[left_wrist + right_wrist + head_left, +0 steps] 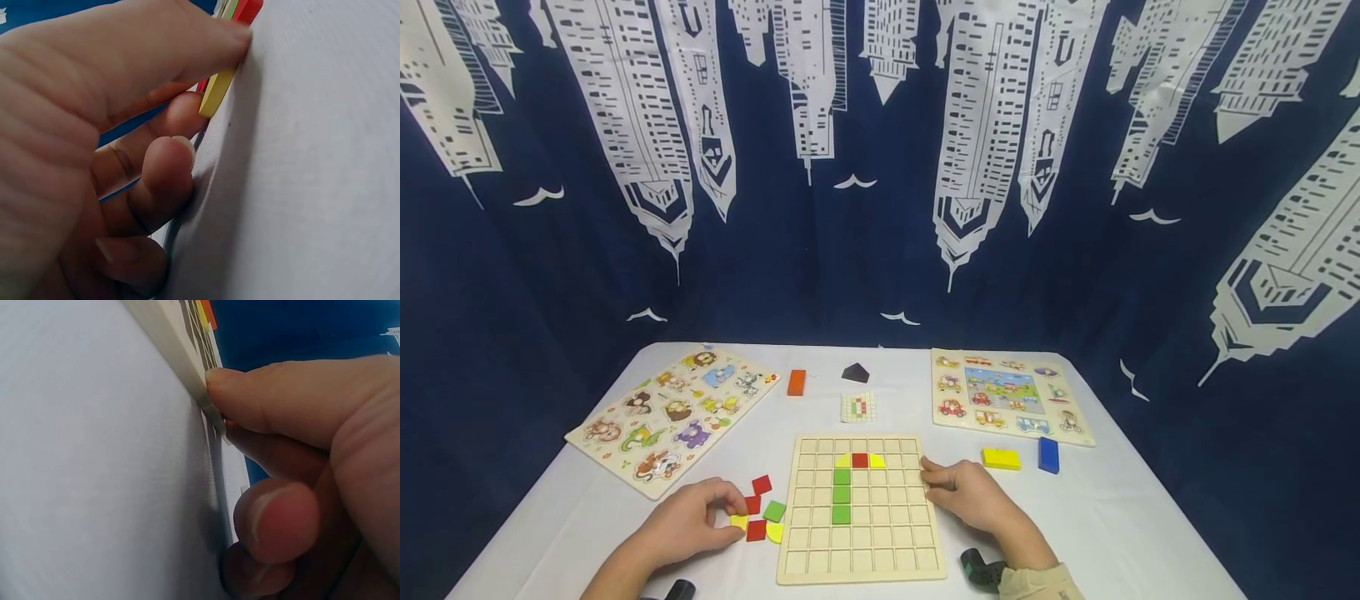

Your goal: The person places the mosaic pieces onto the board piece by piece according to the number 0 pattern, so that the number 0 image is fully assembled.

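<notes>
My left hand [688, 521] pinches a yellow tile [217, 94] between thumb and fingers, low on the white cloth; part of the tile is hidden. Close by lie several loose tiles: a red square [762, 484], a green square [774, 511] and a yellow tile with a rounded side [775, 532]. In the middle is a wooden grid board [895, 546]. On it, green squares [842, 494] form a column below a top row of a red square [860, 460] between two yellow rounded tiles. My right hand [973, 492] holds the board's right edge with thumb and forefinger.
Behind the board lies a small pattern card [859, 407], with an orange block [796, 382] and a dark block [855, 372] beyond. An animal puzzle [677, 408] is at left, a vehicle puzzle [1011, 396] at right, near yellow [1001, 458] and blue blocks [1048, 455].
</notes>
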Demonstrator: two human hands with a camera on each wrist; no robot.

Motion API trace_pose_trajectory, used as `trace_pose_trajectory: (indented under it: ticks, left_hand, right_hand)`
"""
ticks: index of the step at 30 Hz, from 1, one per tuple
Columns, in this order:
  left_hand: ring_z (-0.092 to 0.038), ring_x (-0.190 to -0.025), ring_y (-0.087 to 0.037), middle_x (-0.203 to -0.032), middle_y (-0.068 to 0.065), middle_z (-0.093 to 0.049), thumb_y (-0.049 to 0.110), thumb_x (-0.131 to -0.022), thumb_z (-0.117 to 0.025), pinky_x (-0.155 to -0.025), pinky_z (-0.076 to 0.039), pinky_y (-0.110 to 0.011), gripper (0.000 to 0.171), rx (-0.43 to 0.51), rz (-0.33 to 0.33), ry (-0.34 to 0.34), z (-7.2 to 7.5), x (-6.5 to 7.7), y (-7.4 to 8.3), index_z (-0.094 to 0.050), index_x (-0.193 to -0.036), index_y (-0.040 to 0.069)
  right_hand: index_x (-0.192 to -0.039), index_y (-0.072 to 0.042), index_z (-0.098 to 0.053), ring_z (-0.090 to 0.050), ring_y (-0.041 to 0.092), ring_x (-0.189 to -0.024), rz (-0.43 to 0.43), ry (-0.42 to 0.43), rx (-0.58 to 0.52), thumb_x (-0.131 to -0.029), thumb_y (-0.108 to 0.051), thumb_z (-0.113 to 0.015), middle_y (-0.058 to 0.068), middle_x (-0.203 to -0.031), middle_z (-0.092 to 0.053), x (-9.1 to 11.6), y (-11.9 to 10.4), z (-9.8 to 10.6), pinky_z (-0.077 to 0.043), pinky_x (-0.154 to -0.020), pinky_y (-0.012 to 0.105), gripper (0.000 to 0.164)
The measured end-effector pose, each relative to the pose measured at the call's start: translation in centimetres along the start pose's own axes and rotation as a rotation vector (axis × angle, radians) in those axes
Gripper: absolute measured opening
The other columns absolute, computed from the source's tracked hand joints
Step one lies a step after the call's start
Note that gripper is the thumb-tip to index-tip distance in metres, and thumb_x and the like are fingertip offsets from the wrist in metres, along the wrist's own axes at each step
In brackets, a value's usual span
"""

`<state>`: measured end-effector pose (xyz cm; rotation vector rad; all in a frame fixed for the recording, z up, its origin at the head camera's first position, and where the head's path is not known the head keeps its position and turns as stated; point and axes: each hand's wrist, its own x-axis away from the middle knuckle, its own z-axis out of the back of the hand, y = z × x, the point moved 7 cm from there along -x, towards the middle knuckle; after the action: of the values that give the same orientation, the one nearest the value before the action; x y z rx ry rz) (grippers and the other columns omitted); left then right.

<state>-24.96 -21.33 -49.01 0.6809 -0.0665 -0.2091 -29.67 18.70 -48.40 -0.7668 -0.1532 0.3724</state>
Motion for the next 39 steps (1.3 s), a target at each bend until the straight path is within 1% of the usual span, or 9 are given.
trace_pose_trajectory:
  ticks: [7, 13, 19, 23, 25, 29, 32, 36, 39]
  left_hand:
    - [-0.049, -0.063, -0.010, -0.087, 0.012, -0.062, 0.025, -0.072, -0.092, -0.056, -0.041, -0.024, 0.029, -0.013, -0.003, -0.002, -0.1, 0.1, 0.3, -0.068, -0.089, 0.031]
    - [-0.049, -0.061, -0.011, -0.089, 0.012, -0.064, 0.022, -0.073, -0.091, -0.055, -0.041, -0.024, 0.029, 0.008, -0.015, -0.013, -0.1, 0.2, 0.3, -0.068, -0.089, 0.030]
    - [-0.050, -0.059, -0.011, -0.078, 0.008, -0.062, 0.021, -0.074, -0.091, -0.052, -0.040, -0.024, 0.027, 0.051, -0.004, -0.002, 0.1, 0.1, 0.4, -0.070, -0.091, 0.027]
    - [-0.050, -0.057, -0.011, -0.071, 0.006, -0.058, 0.023, -0.076, -0.090, -0.051, -0.039, -0.022, 0.025, 0.098, -0.001, 0.013, 0.1, 0.1, 1.1, -0.071, -0.091, 0.025]
    - [-0.049, -0.056, -0.009, -0.069, 0.005, -0.057, 0.024, -0.077, -0.090, -0.050, -0.039, -0.021, 0.023, 0.150, -0.029, 0.010, 0.0, 0.1, 2.0, -0.071, -0.090, 0.024]
    - [-0.046, -0.053, -0.003, -0.063, 0.006, -0.054, 0.024, -0.078, -0.090, -0.049, -0.039, -0.020, 0.021, 0.234, -0.154, -0.037, -0.9, 0.2, 4.9, -0.071, -0.089, 0.022]
    - [-0.045, -0.052, 0.001, -0.064, 0.010, -0.055, 0.026, -0.079, -0.089, -0.049, -0.039, -0.020, 0.019, 0.186, -0.230, -0.081, -2.2, 0.2, 7.4, -0.071, -0.086, 0.027]
    - [-0.046, -0.056, 0.002, -0.074, 0.019, -0.061, 0.031, -0.078, -0.089, -0.052, -0.040, -0.021, 0.020, 0.052, -0.263, -0.117, -4.3, -0.2, 10.5, -0.070, -0.079, 0.034]
    - [-0.047, -0.062, 0.001, -0.080, 0.024, -0.063, 0.032, -0.077, -0.089, -0.056, -0.040, -0.022, 0.019, -0.014, -0.280, -0.116, -5.7, -0.7, 12.0, -0.071, -0.077, 0.035]
  right_hand:
    - [-0.125, -0.008, -0.074, -0.052, 0.032, -0.140, -0.010, -0.003, -0.006, -0.094, -0.015, -0.073, 0.007, -0.146, -0.059, 0.0, 0.0, -0.1, -0.040, -0.112, 0.053, 0.031]
    - [-0.125, -0.008, -0.073, -0.051, 0.032, -0.140, -0.012, -0.003, -0.010, -0.094, -0.015, -0.073, 0.006, -0.146, -0.059, 0.1, -0.1, -0.1, -0.040, -0.112, 0.054, 0.032]
    - [-0.125, -0.007, -0.073, -0.051, 0.032, -0.140, -0.010, -0.003, -0.013, -0.094, -0.015, -0.073, 0.006, -0.146, -0.059, 0.1, -0.1, -0.1, -0.040, -0.112, 0.053, 0.032]
    - [-0.125, -0.007, -0.074, -0.051, 0.032, -0.140, -0.008, 0.000, -0.007, -0.094, -0.015, -0.073, 0.006, -0.146, -0.059, 0.1, -0.1, 0.0, -0.040, -0.112, 0.053, 0.032]
    - [-0.125, -0.007, -0.074, -0.051, 0.032, -0.140, -0.008, 0.000, -0.001, -0.094, -0.016, -0.073, 0.006, -0.146, -0.060, 0.1, -0.1, 0.0, -0.040, -0.112, 0.053, 0.032]
    - [-0.124, -0.007, -0.074, -0.052, 0.032, -0.140, -0.009, -0.004, 0.004, -0.094, -0.016, -0.073, 0.006, -0.146, -0.060, 0.0, -0.3, 0.0, -0.040, -0.112, 0.053, 0.032]
    - [-0.124, -0.007, -0.074, -0.052, 0.032, -0.139, -0.013, -0.010, 0.009, -0.094, -0.016, -0.074, 0.006, -0.146, -0.060, 0.0, -0.3, -0.1, -0.041, -0.112, 0.053, 0.032]
    - [-0.124, -0.008, -0.074, -0.053, 0.032, -0.139, -0.020, -0.013, 0.016, -0.094, -0.016, -0.074, 0.006, -0.145, -0.060, 0.1, -0.3, -0.1, -0.041, -0.112, 0.053, 0.031]
    - [-0.124, -0.008, -0.074, -0.052, 0.032, -0.139, -0.021, -0.012, 0.009, -0.093, -0.016, -0.074, 0.006, -0.146, -0.059, 0.1, -0.2, 0.0, -0.041, -0.112, 0.053, 0.032]
